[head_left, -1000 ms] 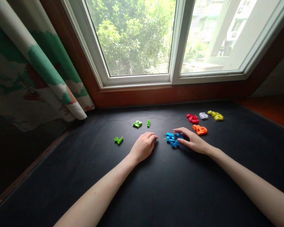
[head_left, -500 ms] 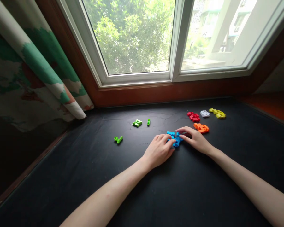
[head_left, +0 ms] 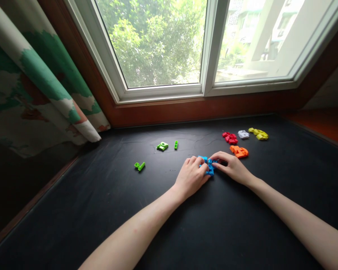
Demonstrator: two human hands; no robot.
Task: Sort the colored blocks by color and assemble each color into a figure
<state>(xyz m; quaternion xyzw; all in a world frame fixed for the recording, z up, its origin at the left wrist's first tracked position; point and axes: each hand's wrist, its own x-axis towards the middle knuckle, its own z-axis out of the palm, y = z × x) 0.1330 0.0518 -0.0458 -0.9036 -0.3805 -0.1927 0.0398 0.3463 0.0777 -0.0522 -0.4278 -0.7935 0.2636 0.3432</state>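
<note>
Several blue plastic puzzle pieces lie close together on the black tabletop, partly hidden under my fingers. My left hand is closed around the left side of these blue pieces, its thumb at their near edge. From the right, my right hand pinches a small blue piece between thumb and fingertips, at the right side of the cluster. Whether the blue pieces are joined cannot be made out.
Green pieces lie to the left, with a short green bar and a branched green piece apart. Beyond my right hand are orange, red, white and yellow pieces. A curtain hangs left of the window.
My right fingertips have lowered a little onto the blue pieces, and the small blue piece has shifted with them. My left hand keeps its hold, nudged slightly right.
</note>
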